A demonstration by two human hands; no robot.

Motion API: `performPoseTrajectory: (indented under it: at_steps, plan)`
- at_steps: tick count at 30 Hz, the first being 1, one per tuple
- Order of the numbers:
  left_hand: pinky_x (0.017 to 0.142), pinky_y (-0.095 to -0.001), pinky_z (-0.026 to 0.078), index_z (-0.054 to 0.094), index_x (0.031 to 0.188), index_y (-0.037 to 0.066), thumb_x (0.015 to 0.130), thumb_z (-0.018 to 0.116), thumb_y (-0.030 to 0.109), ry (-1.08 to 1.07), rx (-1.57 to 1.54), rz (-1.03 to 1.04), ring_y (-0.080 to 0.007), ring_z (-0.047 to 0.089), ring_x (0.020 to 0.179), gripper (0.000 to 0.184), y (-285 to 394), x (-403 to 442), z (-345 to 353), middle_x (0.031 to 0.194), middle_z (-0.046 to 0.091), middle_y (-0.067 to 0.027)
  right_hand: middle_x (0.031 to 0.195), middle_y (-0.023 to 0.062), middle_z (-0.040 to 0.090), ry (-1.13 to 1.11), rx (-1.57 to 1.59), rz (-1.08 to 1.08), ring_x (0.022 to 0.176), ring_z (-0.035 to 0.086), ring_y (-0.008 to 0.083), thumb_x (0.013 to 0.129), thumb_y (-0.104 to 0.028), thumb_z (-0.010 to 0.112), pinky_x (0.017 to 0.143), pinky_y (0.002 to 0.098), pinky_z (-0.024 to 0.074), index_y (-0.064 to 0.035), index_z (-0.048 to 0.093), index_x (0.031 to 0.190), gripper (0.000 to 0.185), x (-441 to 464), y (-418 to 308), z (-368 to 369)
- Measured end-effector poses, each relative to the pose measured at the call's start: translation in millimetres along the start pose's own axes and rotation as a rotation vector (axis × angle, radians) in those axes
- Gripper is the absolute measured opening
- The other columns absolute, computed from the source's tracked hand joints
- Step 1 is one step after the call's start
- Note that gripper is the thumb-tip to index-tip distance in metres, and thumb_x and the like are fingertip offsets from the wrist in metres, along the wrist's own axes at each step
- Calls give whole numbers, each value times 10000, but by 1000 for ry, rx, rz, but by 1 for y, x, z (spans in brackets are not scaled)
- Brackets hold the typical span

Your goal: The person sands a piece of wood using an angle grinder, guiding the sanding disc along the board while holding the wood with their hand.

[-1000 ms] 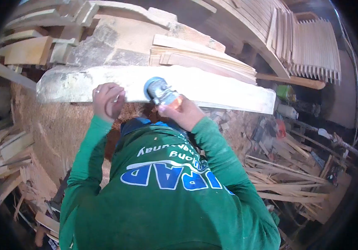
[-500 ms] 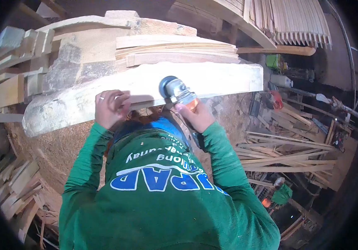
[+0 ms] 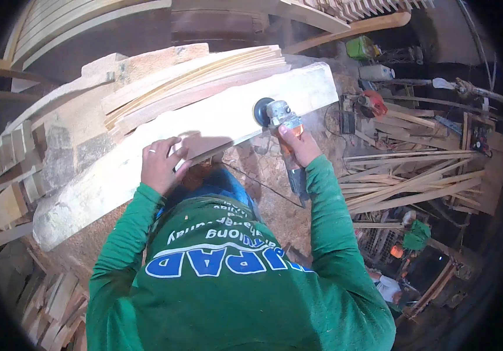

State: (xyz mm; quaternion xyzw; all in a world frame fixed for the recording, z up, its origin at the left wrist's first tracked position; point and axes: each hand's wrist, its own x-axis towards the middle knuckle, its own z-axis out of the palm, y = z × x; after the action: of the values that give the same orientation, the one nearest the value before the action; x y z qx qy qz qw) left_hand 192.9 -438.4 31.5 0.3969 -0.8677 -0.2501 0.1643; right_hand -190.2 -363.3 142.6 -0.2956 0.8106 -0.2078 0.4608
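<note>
My right hand (image 3: 303, 147) is wrapped round the body of an angle grinder (image 3: 281, 112), grey at the head and orange along the body. Its round black disc (image 3: 261, 112) is over the brightly lit pale wood (image 3: 228, 124), at or very near the surface. A cord trails from the tool toward my waist. My left hand (image 3: 162, 165), with a ring on one finger, grips the near edge of the wood, fingers bent on top and thumb at the edge. Glare hides where the workpiece meets the long dusty slab (image 3: 58, 219) beneath.
Thin curved wooden strips (image 3: 199, 82) are stacked behind the slab. Cut blocks (image 3: 11, 169) lie at the left, and long slats (image 3: 409, 181) at the right. A red tool (image 3: 373, 104) and white jug (image 3: 376, 72) stand beyond the slab's right end. Part of another person (image 3: 388, 288) shows lower right.
The view has turned, so the slab now slopes up to the right. My right hand has moved the grinder right along the wood, farther from my left hand, which keeps its hold at the edge.
</note>
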Motion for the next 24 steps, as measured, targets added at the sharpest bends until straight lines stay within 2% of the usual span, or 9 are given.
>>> performPoseTrajectory:
  at_steps: [6, 7, 12, 14, 15, 17, 19, 21, 24]
  plan:
    - [1056, -516, 427, 761, 1269, 204, 827, 863, 345, -34, 16, 25, -306, 600, 1250, 475, 30, 29, 12, 1390, 653, -60, 1156, 105, 742, 89, 212, 35, 1051, 678, 198, 979, -599, 729, 945, 370, 538, -15, 705, 1319, 676, 43, 55, -61]
    - [1058, -516, 424, 756, 1284, 206, 821, 869, 342, -37, 24, 37, -306, 596, 1255, 496, 34, 33, 14, 1409, 645, -59, 1170, 115, 736, 113, 136, -6, 1060, 674, 203, 981, -629, 708, 957, 368, 533, -4, 704, 1318, 710, 49, 60, -73]
    - [1086, -514, 397, 722, 1364, 221, 784, 895, 334, -76, 44, 54, -311, 565, 1295, 616, 57, 46, 22, 1501, 593, -62, 1102, 140, 761, 152, 100, 111, 1012, 704, 230, 955, -697, 689, 922, 394, 543, 13, 753, 1247, 770, 71, 94, -119]
    - [1100, -515, 384, 710, 1388, 227, 768, 905, 331, -90, 49, 49, -314, 553, 1309, 658, 62, 48, 24, 1521, 579, -65, 1082, 159, 772, 154, 151, 71, 1006, 718, 243, 941, -706, 697, 905, 396, 547, 21, 773, 1205, 777, 57, 83, -115]
    - [1104, -517, 380, 705, 1397, 226, 764, 907, 326, -91, 60, 46, -316, 553, 1310, 672, 64, 50, 26, 1521, 578, -68, 1072, 182, 778, 192, -32, 132, 1005, 733, 258, 944, -676, 710, 881, 389, 557, 28, 776, 1171, 743, 54, 85, -111]
    - [1111, -522, 371, 694, 1415, 225, 758, 912, 314, -97, 85, 38, -320, 552, 1311, 698, 65, 48, 28, 1523, 577, -73, 1069, 181, 788, 88, -2, 101, 1016, 746, 272, 947, -630, 735, 871, 395, 567, 1, 768, 1187, 676, 51, 97, -86]
    - [1110, -526, 368, 683, 1429, 222, 757, 911, 285, -95, 108, 54, -324, 550, 1313, 713, 62, 45, 30, 1520, 577, -76, 1092, 182, 792, 80, -67, -74, 1026, 753, 291, 932, -603, 770, 880, 422, 570, -23, 759, 1214, 645, 14, 51, -48]
    - [1105, -531, 364, 665, 1456, 220, 743, 912, 237, -82, 94, 62, -334, 547, 1315, 754, 63, 47, 32, 1510, 579, -85, 1104, 181, 794, 0, -28, -144, 1040, 755, 307, 914, -580, 802, 891, 438, 569, -47, 758, 1229, 621, -1, 40, -28]
    - [1099, -538, 362, 653, 1471, 221, 731, 918, 232, -107, 142, 57, -339, 546, 1311, 786, 66, 51, 33, 1504, 580, -93, 1099, 179, 793, -21, 49, -145, 1028, 754, 318, 903, -623, 790, 893, 445, 567, -40, 751, 1235, 672, 5, 48, -34]
